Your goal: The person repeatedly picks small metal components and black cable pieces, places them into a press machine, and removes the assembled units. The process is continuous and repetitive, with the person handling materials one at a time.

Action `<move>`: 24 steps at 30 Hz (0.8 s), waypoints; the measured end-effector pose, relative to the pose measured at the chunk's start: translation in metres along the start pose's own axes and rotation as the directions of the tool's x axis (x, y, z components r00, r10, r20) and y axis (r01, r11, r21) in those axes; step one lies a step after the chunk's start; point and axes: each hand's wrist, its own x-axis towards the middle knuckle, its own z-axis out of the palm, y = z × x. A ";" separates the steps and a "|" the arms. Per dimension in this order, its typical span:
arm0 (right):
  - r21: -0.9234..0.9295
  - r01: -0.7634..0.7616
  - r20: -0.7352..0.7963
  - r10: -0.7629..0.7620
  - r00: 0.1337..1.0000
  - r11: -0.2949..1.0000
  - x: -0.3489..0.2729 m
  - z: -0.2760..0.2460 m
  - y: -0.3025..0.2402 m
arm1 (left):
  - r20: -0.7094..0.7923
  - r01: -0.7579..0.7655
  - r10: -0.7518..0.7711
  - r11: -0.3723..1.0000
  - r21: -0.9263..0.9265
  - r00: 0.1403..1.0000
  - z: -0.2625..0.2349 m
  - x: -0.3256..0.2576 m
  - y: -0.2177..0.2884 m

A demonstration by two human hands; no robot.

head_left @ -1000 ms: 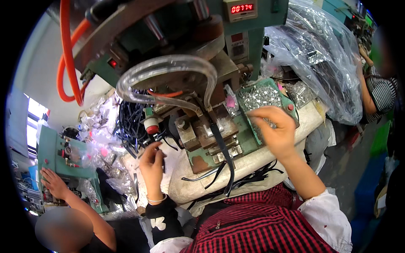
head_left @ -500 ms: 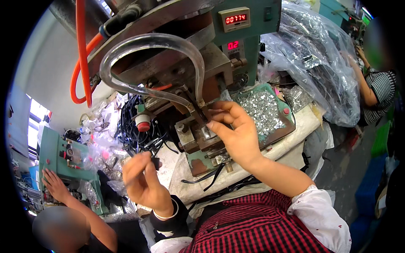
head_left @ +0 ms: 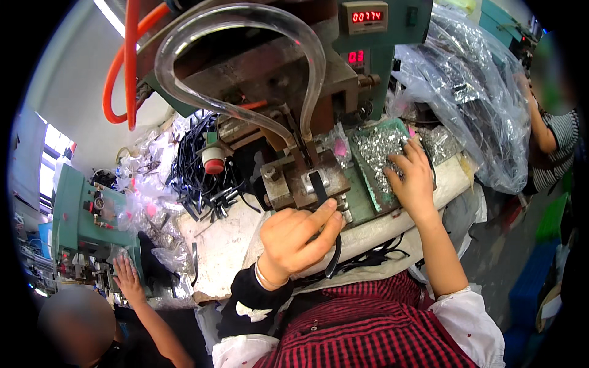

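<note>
At the far left, a green machine [head_left: 76,214] is seen, and a co-worker's hand [head_left: 127,277] is laid on the cluttered bench just in front of it. Further right, a heap of loose black straps [head_left: 199,178] is spread over the worktop, with a red-capped knob [head_left: 213,162] standing at its right edge. An orange hose [head_left: 126,67] is looped above the heap, and a clear tube [head_left: 245,61] is arched across the front of the large press [head_left: 288,80], coming down to the metal fixture [head_left: 300,184].

A black strap [head_left: 320,190] is laid in the fixture's slot and is carried over the near edge of the padded bench edge [head_left: 392,214], where its lower end hangs down. The left hand [head_left: 297,236] is placed at the near side of the fixture, with the fingers curled and the forefinger stretched out onto the strap, which is pinched between forefinger and thumb.

To the right of the fixture, a green tray [head_left: 368,184] filled with small silvery metal parts [head_left: 383,147] is set. The right hand [head_left: 414,178] is spread palm down over these parts, fingers apart and touching them; whether any part is gripped cannot be told. Behind the tray, a clear plastic bag [head_left: 472,104] of further parts is piled, and at the far right another person's arm [head_left: 543,132] is visible.
</note>
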 end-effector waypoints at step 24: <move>0.767 -0.289 0.129 0.304 0.944 0.572 0.022 0.032 -0.023 | -0.051 0.532 -0.729 0.449 0.718 0.683 -0.055 -0.123 -0.102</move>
